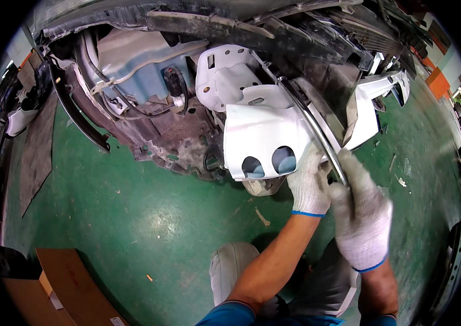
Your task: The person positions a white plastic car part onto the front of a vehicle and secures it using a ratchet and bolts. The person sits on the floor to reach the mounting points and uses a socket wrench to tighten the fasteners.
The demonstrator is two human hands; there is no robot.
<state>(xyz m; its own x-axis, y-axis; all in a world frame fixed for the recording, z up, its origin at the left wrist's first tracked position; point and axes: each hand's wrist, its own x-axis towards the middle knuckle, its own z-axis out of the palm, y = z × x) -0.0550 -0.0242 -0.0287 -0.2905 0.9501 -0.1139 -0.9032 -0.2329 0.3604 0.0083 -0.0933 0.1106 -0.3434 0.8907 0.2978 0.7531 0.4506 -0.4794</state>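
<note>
My right hand, in a white knit glove with blue cuff, is closed around the lower end of a long silvery bar, which slants up across a white bodywork piece with two dark round openings in its front. My gloved left hand is at the lower right edge of that white piece, beside the bar; its fingertips are hidden, so I cannot tell what it grips. A white bracket with holes stands just behind.
A pale fluid reservoir, a dark torn liner and black beams make up the car's opened front. Another white panel juts out at right. A cardboard box lies lower left on the green floor, with loose parts along both sides.
</note>
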